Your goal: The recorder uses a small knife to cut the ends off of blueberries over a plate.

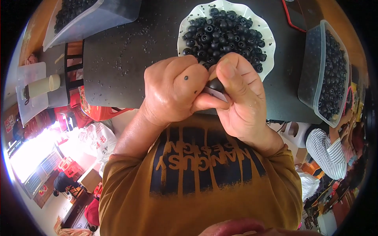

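Note:
My two hands meet just in front of a white scalloped plate (270, 39), which is heaped with small round black parts (232, 29), several with a ring-shaped hole. Between the thumb and fingers of my right hand (242, 94) is one black round part (215, 84). My left hand (173, 84) is closed against it, its thumb reaching underneath. A thin, flat, pale blade-like piece (215, 93) lies along that thumb, touching the black part; its far end is hidden by the fingers. Dark specks stick to the back of my left hand.
Black crumbs (128, 51) litter the dark table (106, 74). Clear plastic tubs of black parts stand at the far left (114, 15) and right (313, 74). A red-edged phone (295, 17) lies at the back right. A person in a striped top (327, 151) is at the right.

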A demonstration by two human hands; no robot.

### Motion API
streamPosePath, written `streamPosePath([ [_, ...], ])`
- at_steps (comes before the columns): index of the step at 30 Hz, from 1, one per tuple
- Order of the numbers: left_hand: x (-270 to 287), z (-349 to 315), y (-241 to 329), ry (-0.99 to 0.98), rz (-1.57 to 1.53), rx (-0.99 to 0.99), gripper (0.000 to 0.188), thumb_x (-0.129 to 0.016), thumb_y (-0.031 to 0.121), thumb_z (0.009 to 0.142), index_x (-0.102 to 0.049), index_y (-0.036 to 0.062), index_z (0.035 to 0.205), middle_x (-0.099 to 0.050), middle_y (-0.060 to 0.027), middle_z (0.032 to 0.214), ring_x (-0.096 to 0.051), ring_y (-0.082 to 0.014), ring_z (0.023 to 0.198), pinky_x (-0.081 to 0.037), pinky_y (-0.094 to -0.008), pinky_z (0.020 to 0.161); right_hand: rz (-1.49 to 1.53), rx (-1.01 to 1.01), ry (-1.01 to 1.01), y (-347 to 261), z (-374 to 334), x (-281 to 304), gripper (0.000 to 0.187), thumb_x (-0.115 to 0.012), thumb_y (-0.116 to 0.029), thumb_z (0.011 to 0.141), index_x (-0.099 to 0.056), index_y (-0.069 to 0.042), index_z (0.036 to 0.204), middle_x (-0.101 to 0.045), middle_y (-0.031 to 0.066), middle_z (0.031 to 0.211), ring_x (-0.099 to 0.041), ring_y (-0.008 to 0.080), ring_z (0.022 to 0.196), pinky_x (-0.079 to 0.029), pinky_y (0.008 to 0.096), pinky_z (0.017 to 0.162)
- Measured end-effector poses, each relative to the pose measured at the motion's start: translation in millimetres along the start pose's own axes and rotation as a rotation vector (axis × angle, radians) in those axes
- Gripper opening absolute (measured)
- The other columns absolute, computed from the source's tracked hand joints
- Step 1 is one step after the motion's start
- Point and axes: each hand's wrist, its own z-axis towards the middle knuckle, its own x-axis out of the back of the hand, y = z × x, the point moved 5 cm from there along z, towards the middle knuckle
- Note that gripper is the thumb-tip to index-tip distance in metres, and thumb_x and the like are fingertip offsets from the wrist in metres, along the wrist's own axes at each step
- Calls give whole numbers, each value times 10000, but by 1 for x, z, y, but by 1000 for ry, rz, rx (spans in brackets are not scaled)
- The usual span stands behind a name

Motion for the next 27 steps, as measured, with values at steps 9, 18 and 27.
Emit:
streamPosePath([
  [9, -4, -10, 2, 2, -53, 193, 555, -484, 580, 767, -383, 81, 544, -371, -36, 477, -405, -227, 406, -292, -325, 373, -197, 363, 69, -60, -26, 14, 85, -517, -126, 883, -494, -59, 837, -477, -37, 709, -386, -4, 601, -310, 148, 509],
  [18, 12, -25, -2, 28, -148, 272, 560, -418, 586, 804, -382, 66, 596, -390, -46, 503, -410, -217, 414, -298, -315, 387, -1412, 896, 836, -249, -75, 69, 237, -608, -229, 824, -568, 3, 846, -545, -25, 700, -460, 38, 634, -378, 181, 581],
  [27, 18, -33, 0, 6, -136, 269, 521, -481, 543, 797, -409, 63, 608, -407, -48, 513, -420, -226, 423, -314, -322, 392, -1788, 874, 979, -254, -68, 46, 255, -592, -222, 833, -586, 22, 906, -598, 34, 780, -529, 86, 725, -419, 217, 663],
])
